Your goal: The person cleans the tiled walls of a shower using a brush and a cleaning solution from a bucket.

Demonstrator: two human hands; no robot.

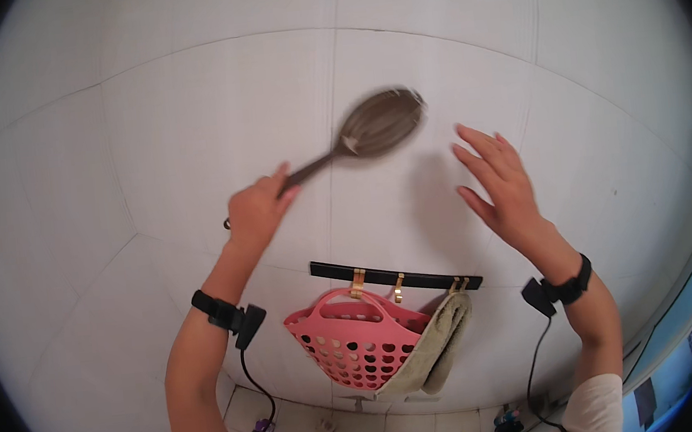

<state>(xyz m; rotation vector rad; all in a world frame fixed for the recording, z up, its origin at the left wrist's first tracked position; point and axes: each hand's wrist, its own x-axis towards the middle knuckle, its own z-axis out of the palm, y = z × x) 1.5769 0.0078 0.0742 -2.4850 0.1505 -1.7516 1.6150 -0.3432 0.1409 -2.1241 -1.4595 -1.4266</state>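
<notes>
Grips a dark long-handled tool [345, 147] in the left hand [258, 210], with fingers closed around the handle near its looped end. Holds it up in front of a white tiled wall [398, 61], slanting the oval head up and to the right. Cannot tell from the blur whether brush or scoop, nor whether touching the wall. Extends the right hand [502, 188] to the right of the oval head, apart from it, released, with fingers spread and slightly bent toward the tool. Casts a soft shadow [436, 199] on the wall just left of that palm. Wears a black strap [220, 311] on the left wrist and a matching band [571, 284] on the right, both trailing thin black cables [264, 382]. Has below, between the forearms, a black bar [379, 276] fixed to the wall, tilted slightly down to the right and fitted with gold-coloured hooks [399, 287]. Has hanging there a pink basket [360, 336] pierced with holes, by its handle at the leftmost hook, and a greenish-grey towel [435, 345] beside it at the right end. Shows pale floor tiles [299, 424] farther down
</notes>
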